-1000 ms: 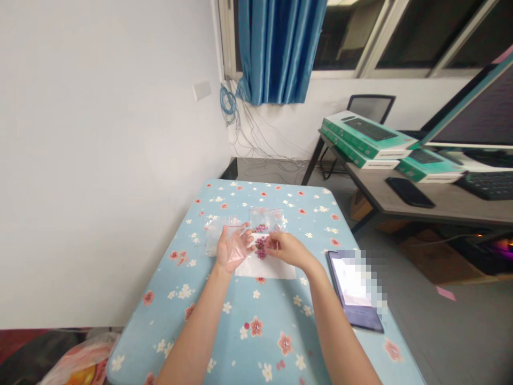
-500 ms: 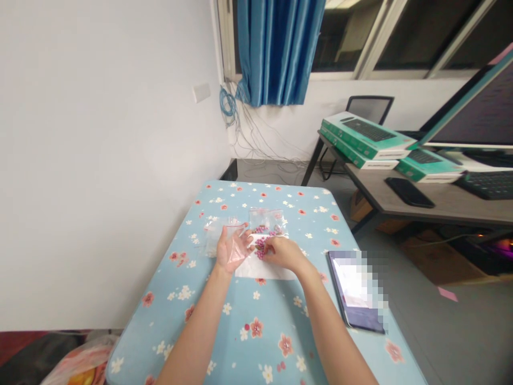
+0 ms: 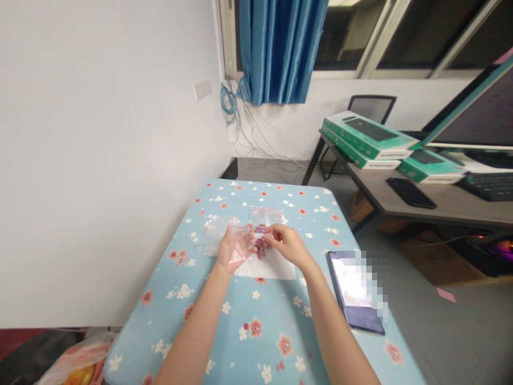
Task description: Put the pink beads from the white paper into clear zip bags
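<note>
My left hand holds a small clear plastic zip bag upright, its mouth toward my right hand. My right hand is pinched at the bag's opening, its fingertips closed on something too small to make out. Between the two hands lies a heap of purple and pink beads on a white sheet of paper. Behind the beads lies another clear zip bag with a red seal, flat on the table. More clear bags lie to the left of my left hand.
The table carries a light blue flowered cloth. A tablet with a lit screen lies near its right edge. To the right stands a desk with green keyboard boxes, a black phone and a monitor. A white wall runs close along the left.
My right hand has lifted from the bead heap up and to the left, to the mouth of the bag. My left hand has tilted the bag toward it.
</note>
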The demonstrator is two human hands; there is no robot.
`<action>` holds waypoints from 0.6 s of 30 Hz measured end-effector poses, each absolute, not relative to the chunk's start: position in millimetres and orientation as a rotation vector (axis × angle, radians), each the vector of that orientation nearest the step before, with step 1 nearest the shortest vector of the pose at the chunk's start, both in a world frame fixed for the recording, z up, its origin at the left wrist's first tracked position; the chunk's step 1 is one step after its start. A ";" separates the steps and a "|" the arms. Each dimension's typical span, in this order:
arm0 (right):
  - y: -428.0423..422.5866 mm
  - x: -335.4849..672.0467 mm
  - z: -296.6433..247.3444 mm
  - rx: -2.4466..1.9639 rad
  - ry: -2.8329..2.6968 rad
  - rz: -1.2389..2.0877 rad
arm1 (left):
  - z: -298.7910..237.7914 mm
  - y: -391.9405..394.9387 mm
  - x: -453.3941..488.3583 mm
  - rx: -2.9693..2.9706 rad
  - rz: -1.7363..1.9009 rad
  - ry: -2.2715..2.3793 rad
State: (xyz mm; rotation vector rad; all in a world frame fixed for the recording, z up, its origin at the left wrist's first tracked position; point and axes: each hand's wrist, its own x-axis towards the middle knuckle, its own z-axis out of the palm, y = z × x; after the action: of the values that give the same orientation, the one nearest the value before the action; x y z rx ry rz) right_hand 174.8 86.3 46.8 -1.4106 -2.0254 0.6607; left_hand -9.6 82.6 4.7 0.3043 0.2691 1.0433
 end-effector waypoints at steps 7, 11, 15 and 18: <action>80.6 161.4 61.5 -1.162 -1.799 0.630 | 0.1 80.5 -5.3 0.420 0.924 0.242; 75.1 151.8 68.8 -1.155 -1.843 0.571 | -3.6 79.3 -5.0 0.438 0.894 0.246; 73.9 147.1 68.5 -1.184 -1.880 0.571 | -6.0 79.6 -5.0 0.449 0.890 0.257; 74.4 146.4 66.6 -1.197 -1.899 0.582 | -7.4 80.4 -5.0 0.439 0.902 0.272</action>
State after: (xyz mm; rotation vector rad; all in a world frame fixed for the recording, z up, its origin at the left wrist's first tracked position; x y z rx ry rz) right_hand 146.4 74.4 66.6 -1.1974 -1.8990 0.5815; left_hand -5.0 80.4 -7.4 0.4393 0.2724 0.9024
